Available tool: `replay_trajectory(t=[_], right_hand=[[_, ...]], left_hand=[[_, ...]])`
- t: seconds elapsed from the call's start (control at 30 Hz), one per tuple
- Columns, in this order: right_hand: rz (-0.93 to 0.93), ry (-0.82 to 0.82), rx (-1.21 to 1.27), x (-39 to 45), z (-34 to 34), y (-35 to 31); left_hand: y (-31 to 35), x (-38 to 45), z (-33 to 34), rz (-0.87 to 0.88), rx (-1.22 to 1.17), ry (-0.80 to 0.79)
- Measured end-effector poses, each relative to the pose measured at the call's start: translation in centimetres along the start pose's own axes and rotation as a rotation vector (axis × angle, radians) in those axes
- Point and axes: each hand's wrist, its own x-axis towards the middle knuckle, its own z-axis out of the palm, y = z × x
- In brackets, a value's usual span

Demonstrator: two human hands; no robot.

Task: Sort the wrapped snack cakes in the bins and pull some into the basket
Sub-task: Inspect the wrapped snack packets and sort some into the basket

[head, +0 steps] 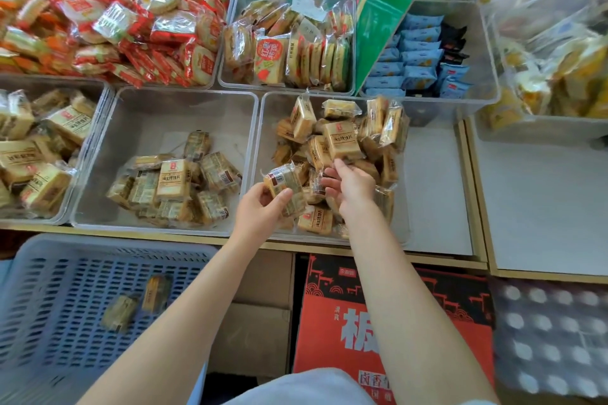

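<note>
My left hand [260, 210] grips one wrapped snack cake [285, 187] over the front edge of a clear bin [265, 128] piled with several tan wrapped cakes [340, 141]. Beside it, my right hand [350, 189] reaches into the same pile, fingers loosely curled around a small wrapped cake [317, 189] low in the heap. The clear bin to the left [164, 99] holds a smaller heap of similar cakes [174, 187]. Below the shelf at the lower left stands a pale blue slotted basket [98, 250] with two wrapped cakes [138, 302] lying on its floor.
Another clear bin of tan cakes [36, 154] sits at the far left. Bins of red-wrapped [131, 26], green and blue [418, 56] snacks fill the back rows. A leaning green carton [381, 10], a red carton [391, 322] and brown boxes [260, 316] stand nearby.
</note>
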Motion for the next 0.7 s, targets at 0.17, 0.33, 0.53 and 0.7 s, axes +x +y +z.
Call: replay_trajectory(t=[0.17,0.33,0.53,0.7], right_hand=[[-0.091,-0.059,-0.018,-0.9,-0.3,-0.6],[-0.276,-0.198,-0.219,-4.5,-1.4,-0.8],[-0.402,-0.229,-0.308,-9.0,-1.4,1.4],[-0.452,-0.212,-0.268,-11.8,-0.7,2.2]], left_hand=[[0.2,-0.6,-0.6,-0.068,-0.151,-0.024],[-0.1,-1.6,-2.4,-0.170,-0.386,-0.052],[-0.9,-3.3,-6.5,-0.112,-0.435,0.006],[-2.5,-4.8,-10.6,-0.135,-0.505,0.064]])
